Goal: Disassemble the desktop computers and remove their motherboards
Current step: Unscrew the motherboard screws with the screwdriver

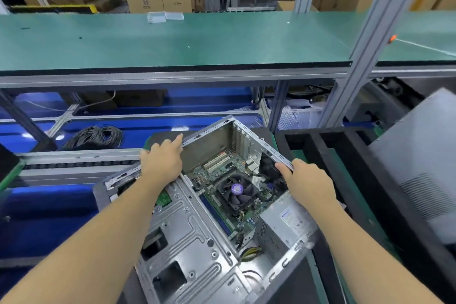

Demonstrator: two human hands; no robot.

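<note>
Two hands gripped the open grey steel computer case [197, 224] rims, left hand [161, 164] fingers flat, right hand [308, 185] pinching; probably heavy, stiff, sharp-edged.

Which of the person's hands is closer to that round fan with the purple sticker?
The right hand. It grips the case edge just right of the fan, while the left hand rests on the case's top-left edge, farther up and left.
</note>
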